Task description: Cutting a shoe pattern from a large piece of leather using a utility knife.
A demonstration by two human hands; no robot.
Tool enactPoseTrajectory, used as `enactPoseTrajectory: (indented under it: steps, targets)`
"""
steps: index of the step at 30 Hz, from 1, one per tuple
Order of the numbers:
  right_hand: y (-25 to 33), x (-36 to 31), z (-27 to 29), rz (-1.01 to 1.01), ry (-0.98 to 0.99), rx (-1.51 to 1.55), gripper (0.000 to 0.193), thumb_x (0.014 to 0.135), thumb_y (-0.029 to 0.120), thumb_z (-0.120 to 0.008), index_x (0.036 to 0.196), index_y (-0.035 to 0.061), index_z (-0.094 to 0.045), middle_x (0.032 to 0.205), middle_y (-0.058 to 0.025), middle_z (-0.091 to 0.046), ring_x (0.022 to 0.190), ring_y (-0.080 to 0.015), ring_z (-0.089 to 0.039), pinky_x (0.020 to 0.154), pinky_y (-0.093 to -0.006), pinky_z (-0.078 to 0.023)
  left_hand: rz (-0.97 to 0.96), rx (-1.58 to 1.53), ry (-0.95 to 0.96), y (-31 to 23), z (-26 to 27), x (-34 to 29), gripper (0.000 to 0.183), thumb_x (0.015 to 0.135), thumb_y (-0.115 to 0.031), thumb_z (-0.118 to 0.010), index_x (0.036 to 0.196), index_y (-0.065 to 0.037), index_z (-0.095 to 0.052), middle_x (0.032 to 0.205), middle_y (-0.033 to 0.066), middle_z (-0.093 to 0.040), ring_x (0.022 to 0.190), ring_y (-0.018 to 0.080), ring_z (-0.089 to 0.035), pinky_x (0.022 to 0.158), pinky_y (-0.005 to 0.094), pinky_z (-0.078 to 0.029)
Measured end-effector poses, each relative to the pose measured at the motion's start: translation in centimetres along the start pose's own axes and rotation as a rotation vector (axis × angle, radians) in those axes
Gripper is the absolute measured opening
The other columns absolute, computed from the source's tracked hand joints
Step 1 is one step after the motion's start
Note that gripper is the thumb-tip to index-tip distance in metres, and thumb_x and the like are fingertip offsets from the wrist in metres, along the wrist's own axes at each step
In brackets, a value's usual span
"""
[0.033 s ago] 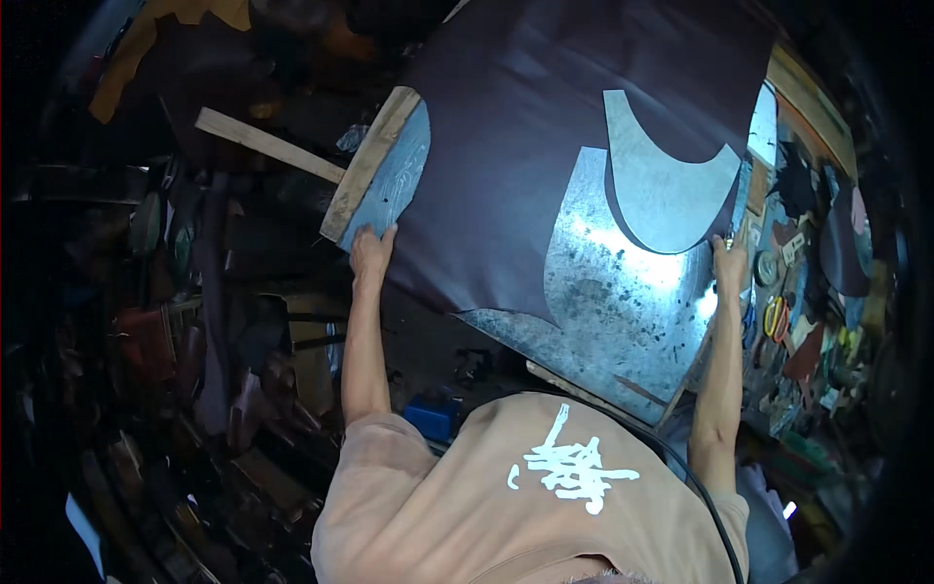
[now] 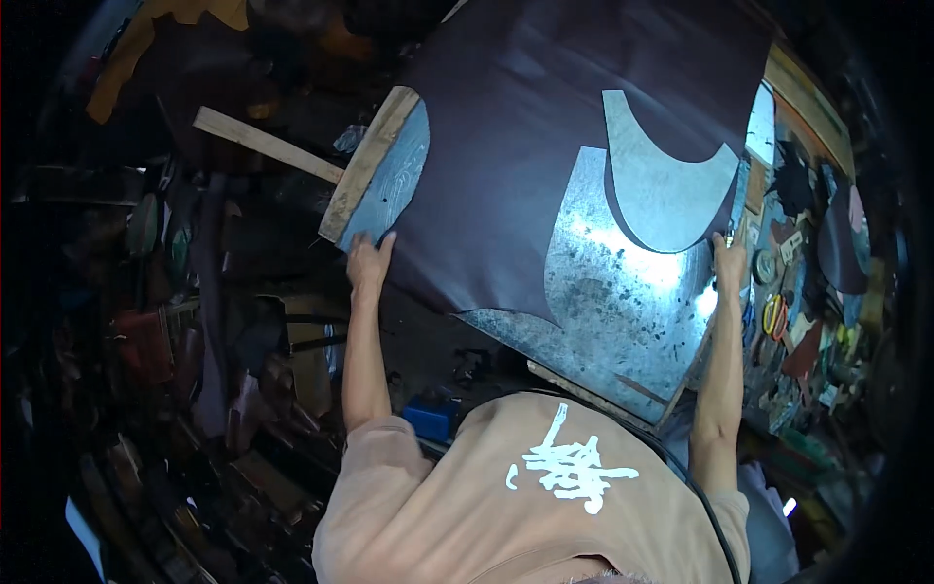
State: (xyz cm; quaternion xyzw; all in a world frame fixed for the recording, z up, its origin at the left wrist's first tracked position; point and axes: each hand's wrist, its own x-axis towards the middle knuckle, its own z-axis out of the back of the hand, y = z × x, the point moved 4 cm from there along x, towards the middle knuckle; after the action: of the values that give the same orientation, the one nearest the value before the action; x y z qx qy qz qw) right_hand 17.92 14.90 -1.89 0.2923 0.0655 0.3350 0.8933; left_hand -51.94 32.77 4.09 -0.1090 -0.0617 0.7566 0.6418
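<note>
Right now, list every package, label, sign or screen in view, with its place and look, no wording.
White print: on the peach shirt's front, bottom centre, brushy white marks.
Blue box: low, left of the shirt, small and boxy; whether it is a package is unclear.
No signs or screens can be made out; the clutter at right is too small to tell.

Hidden: I see dark leather sheet [image 2: 525, 165] covering most of metal-topped board [image 2: 623, 321] | right-side bench clutter [image 2: 798, 302] too small to identify
</note>
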Motion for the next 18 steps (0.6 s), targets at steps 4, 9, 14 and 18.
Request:
enactPoseTrajectory:
  steps: [4, 9, 14, 18]
  targets:
    - [1.0, 0.3, -1.0, -0.425, 0.232, 0.515, 0.027, 0.083, 0.028, -0.070, 0.078, 0.0037, -0.061, 0.055, -0.0043, -0.053, 0.042, -0.0167, -0.050, 0.039, -0.0337, -0.040, 0.190, -0.388, -0.233, 8.7, -2.1, -3.9, 0.096, 0.079, -0.059, -0.072, 0.145, 0.003, -0.038, 0.146, 0.0258, -0.042, 0.136, 0.0387, -0.040, 0.110, 0.0411, -0.035]
    - [2.7, -0.2, -1.4, -0.395, 0.115, 0.402, 0.025, 0.085, 0.024, -0.067, 0.093, 0.0022, -0.058, 0.056, -0.0055, -0.053, 0.040, -0.0167, -0.049, 0.035, -0.0328, -0.039, 0.598, -1.478, 0.669, 13.0, -11.5, -9.4, 0.089, 0.084, -0.078, -0.050, 0.146, -0.017, -0.031, 0.131, 0.0051, -0.049, 0.115, 0.0247, -0.049, 0.094, 0.0433, -0.041]
    - [2.4, -0.7, -0.6, -0.424, 0.083, 0.306, 0.043, 0.087, 0.022, -0.066, 0.121, 0.0020, -0.051, 0.056, -0.0043, -0.050, 0.040, -0.0155, -0.048, 0.034, -0.0323, -0.038, 0.646, -1.883, 0.581, 7.2, -11.2, -10.6, 0.095, 0.082, -0.083, -0.042, 0.150, -0.018, -0.028, 0.149, 0.0091, -0.037, 0.137, 0.0322, -0.034, 0.108, 0.0558, -0.031]
    - [2.9, -0.2, -0.9, -0.458, 0.058, 0.223, 0.044, 0.088, 0.022, -0.065, 0.123, 0.0012, -0.050, 0.057, -0.0053, -0.051, 0.039, -0.0160, -0.048, 0.035, -0.0329, -0.039, 0.904, -2.056, 0.452, 4.9, -12.9, -11.8, 0.096, 0.082, -0.084, -0.038, 0.151, -0.018, -0.031, 0.152, 0.0093, -0.035, 0.138, 0.0325, -0.033, 0.111, 0.0572, -0.029]
